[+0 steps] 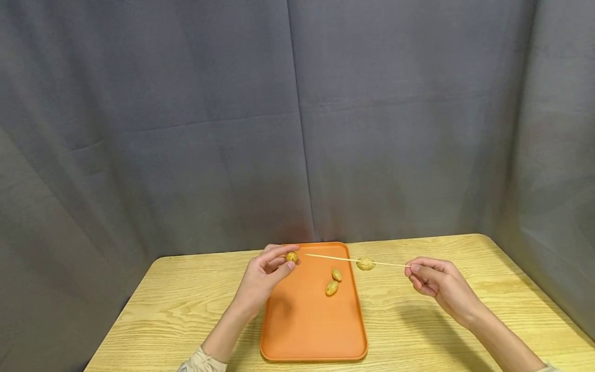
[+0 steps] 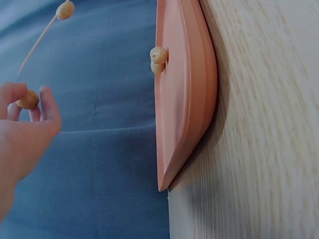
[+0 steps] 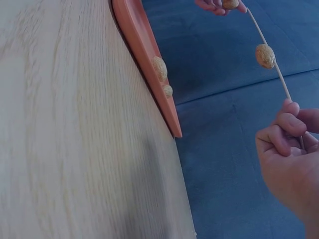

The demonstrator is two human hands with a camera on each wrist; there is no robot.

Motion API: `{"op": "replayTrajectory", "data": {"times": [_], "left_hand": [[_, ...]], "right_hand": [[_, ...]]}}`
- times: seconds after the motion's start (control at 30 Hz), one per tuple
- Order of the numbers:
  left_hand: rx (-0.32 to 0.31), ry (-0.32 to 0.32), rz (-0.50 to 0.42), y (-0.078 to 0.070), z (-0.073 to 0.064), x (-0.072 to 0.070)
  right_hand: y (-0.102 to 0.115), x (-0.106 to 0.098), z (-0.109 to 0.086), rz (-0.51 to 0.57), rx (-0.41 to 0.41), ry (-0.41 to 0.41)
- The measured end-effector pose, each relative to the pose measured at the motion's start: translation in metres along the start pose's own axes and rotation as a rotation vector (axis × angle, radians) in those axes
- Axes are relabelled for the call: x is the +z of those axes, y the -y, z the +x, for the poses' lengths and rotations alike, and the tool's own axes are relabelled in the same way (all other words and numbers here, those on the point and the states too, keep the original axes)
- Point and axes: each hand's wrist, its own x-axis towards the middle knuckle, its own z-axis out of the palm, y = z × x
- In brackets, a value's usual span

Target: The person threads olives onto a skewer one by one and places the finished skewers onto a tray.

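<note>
My right hand (image 1: 432,281) pinches one end of a thin wooden skewer (image 1: 332,257) and holds it nearly level above the table. A wrinkled yellow-brown oval piece (image 1: 365,264) is threaded around its middle. The skewer's free tip points left, at my left hand (image 1: 266,276). Between thumb and fingers, that hand pinches another wrinkled oval piece (image 2: 28,99) over the tray's far left side. In the head view the tip is a short gap from this piece. Two more such pieces, one upper (image 1: 337,275) and one lower (image 1: 331,288), lie close together on the orange tray (image 1: 313,330).
The tray has a low raised rim and stands lengthwise on a light wood-grain table (image 1: 186,289). Grey-blue cloth curtains (image 1: 232,129) hang behind the table's far edge and on both sides. A pale patterned sleeve (image 1: 204,361) covers the left forearm.
</note>
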Motion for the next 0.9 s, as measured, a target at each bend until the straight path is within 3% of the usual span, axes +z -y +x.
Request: {"op": "replayTrajectory", "data": {"times": [0.1, 0.23, 0.47, 0.7, 0.9], "left_hand": [[-0.007, 0.005, -0.056, -0.0007, 0.0013, 0.0002], [-0.042, -0.047, -0.070, -0.0005, 0.0016, -0.0007], [-0.092, -0.063, -0.008, 0.0025, -0.0010, -0.0033], [-0.026, -0.012, -0.013, 0.0049, -0.0014, -0.0008], [0.017, -0.018, 0.032, 0.0052, 0.0012, 0.0003]], "right_hand": [[0.0017, 0.0003, 0.0009, -0.002, -0.020, 0.006], [0.0019, 0.0009, 0.0023, -0.011, -0.031, 0.005], [-0.0033, 0.0047, 0.0018, -0.021, -0.024, 0.003], [-0.0033, 0.0053, -0.0004, -0.027, -0.033, 0.007], [-0.0027, 0.0034, 0.0007, -0.033, -0.061, 0.015]]}}
